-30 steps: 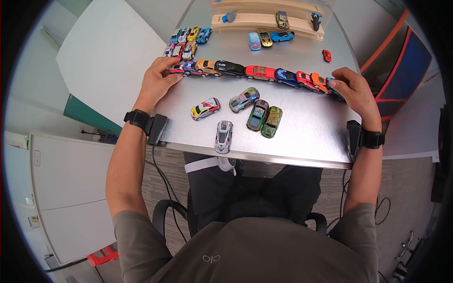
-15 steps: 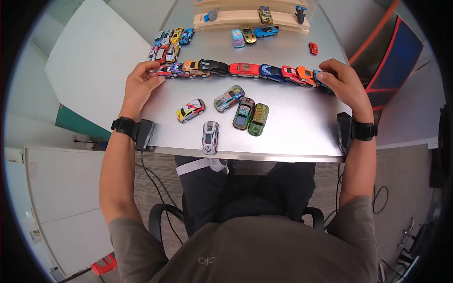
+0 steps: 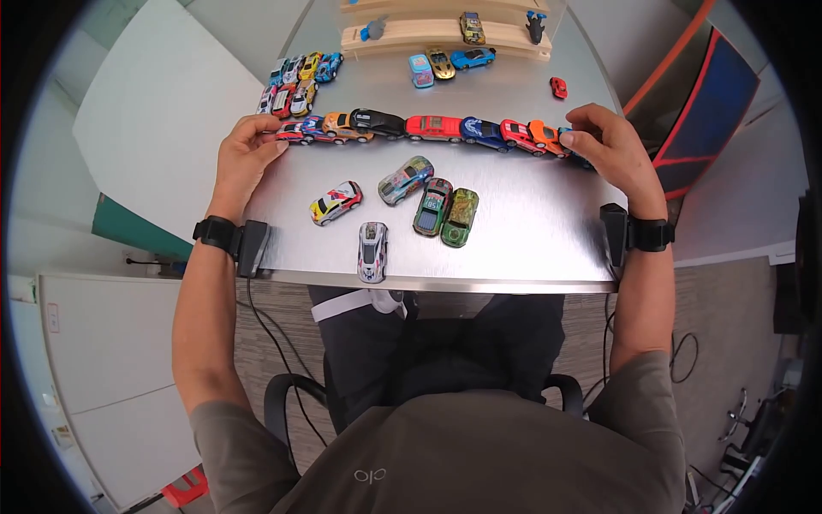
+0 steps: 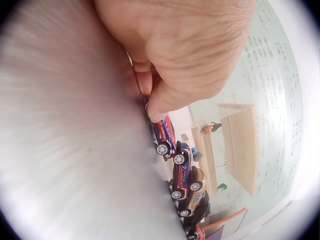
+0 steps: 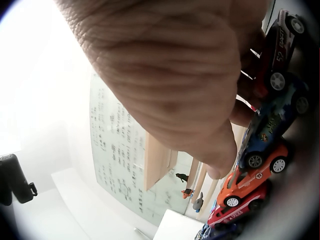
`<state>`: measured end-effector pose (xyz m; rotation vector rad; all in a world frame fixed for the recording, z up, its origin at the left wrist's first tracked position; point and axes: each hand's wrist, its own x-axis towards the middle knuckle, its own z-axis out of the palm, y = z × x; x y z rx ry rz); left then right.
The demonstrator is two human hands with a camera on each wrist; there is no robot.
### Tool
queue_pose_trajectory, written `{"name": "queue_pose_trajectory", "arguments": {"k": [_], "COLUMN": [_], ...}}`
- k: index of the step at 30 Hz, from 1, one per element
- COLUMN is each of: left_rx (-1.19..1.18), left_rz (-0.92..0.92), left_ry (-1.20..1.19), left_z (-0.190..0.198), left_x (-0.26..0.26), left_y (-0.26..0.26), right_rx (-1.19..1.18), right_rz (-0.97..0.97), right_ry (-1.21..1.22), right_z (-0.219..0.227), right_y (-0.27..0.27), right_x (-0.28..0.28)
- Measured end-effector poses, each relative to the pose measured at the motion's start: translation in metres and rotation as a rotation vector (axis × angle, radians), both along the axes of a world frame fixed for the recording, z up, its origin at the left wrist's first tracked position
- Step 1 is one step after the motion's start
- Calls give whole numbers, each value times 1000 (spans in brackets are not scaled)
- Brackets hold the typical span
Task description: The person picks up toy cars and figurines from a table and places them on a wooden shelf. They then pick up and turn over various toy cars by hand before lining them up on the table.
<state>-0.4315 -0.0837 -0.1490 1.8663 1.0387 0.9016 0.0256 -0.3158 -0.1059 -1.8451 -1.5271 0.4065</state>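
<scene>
A row of toy cars, each touching or leaning on its neighbour, runs across the metal table between the hands; a red car [image 3: 434, 128] and a black car [image 3: 378, 122] are in it. My left hand [image 3: 242, 161] pinches the red-and-blue car [image 3: 294, 131] at the row's left end, its thumb on the near side in the left wrist view [image 4: 159, 117]. At the other end, my right hand [image 3: 618, 154] curls round the row, thumb beside the blue camouflage car [image 5: 272, 122] and orange car [image 5: 255, 175]. A dark car [image 5: 280, 52] lies by the fingers, which partly hide it.
Loose cars, including a white one [image 3: 372, 253] and a green one [image 3: 461, 218], stand nearer the front edge. Behind the row are grouped cars [image 3: 301, 98], a blue car [image 3: 473, 58], a small red car [image 3: 558, 87] and a wooden track [image 3: 411, 36].
The head view has shifted, so the table and cars appear farther left. Both hands stay at the two ends of the row, and the cars keep about the same arrangement.
</scene>
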Motion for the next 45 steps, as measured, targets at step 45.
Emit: {"name": "queue_pose_trajectory", "arguments": {"k": [45], "left_rx": [133], "left_rz": [-53], "left_ry": [49], "left_z": [-7], "left_x": [0], "left_y": [6], "right_rx": [-14], "right_rz": [376], "right_ry": [-548], "right_z": [6], "right_y": [107], "right_x": [-131]}}
